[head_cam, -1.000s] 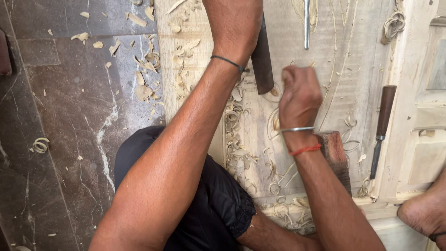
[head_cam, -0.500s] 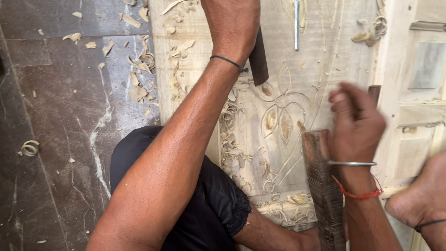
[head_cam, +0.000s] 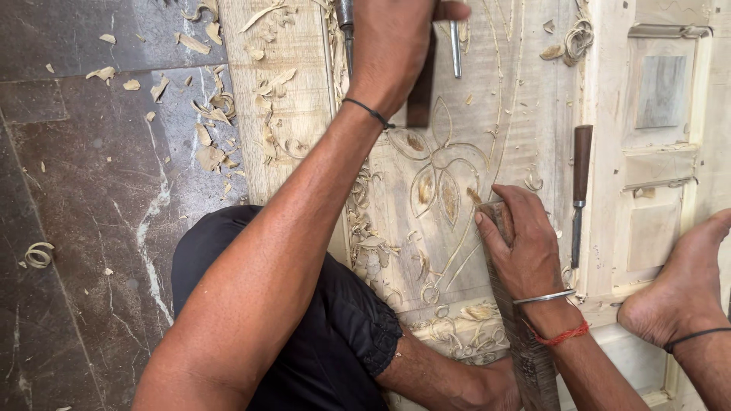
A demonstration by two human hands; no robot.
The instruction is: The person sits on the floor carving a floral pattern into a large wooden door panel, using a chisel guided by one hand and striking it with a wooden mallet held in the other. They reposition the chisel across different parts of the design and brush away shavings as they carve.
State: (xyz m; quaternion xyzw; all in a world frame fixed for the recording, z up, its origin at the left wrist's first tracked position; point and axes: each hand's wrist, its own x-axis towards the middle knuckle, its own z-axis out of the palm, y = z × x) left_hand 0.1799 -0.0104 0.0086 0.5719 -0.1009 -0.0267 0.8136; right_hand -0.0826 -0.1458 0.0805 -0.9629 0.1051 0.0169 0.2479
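Note:
My left hand (head_cam: 396, 53) reaches to the top of a pale wooden panel (head_cam: 495, 114) carved with leaf and vine lines. It is closed around a chisel whose dark handle (head_cam: 419, 99) sticks out below the fist; the blade is hidden. My right hand (head_cam: 521, 247), wearing a metal bangle and red thread, grips a long rough wooden block (head_cam: 533, 365) used as a mallet. The block lies over the lower carving, a hand's width below the chisel handle.
A second chisel with a brown handle (head_cam: 581, 175) lies on the panel's right side, and a thin metal rod (head_cam: 454, 46) lies near the top. My bare foot (head_cam: 678, 293) rests on the panel frame. Wood shavings (head_cam: 213, 114) litter the dark stone floor (head_cam: 91, 190) to the left.
My right hand with the wooden block was close under the chisel handle, swung out to the right, and now sits lower over the carved leaves. The left hand stays on the chisel.

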